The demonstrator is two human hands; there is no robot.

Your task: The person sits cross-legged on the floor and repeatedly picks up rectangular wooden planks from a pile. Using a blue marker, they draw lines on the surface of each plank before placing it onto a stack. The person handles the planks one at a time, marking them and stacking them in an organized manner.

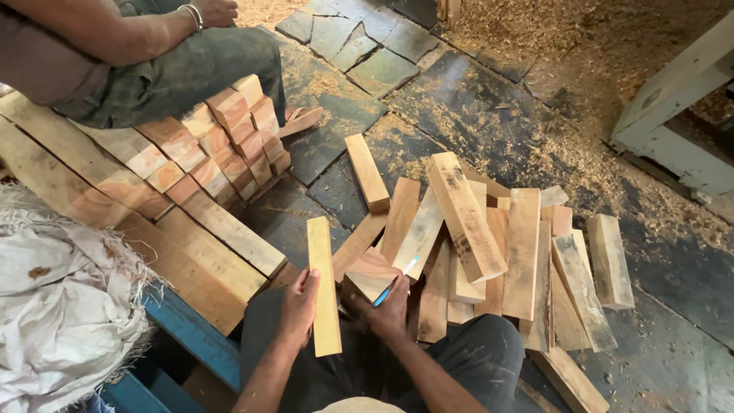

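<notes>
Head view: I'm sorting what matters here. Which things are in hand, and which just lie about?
In hand:
left hand holding a yellow slat
right hand with a blue pen on a block

Lying about:
loose pile
stacked blocks
white sack
sawdust

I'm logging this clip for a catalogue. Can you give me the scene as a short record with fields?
left hand: grips a pale wooden slat, held upright
right hand: holds a blue pen and rests on a wood block
floor: dark stone tiles with sawdust
loose pile of wood pieces: ahead of the hands
stacked blocks: beside a seated person
</notes>
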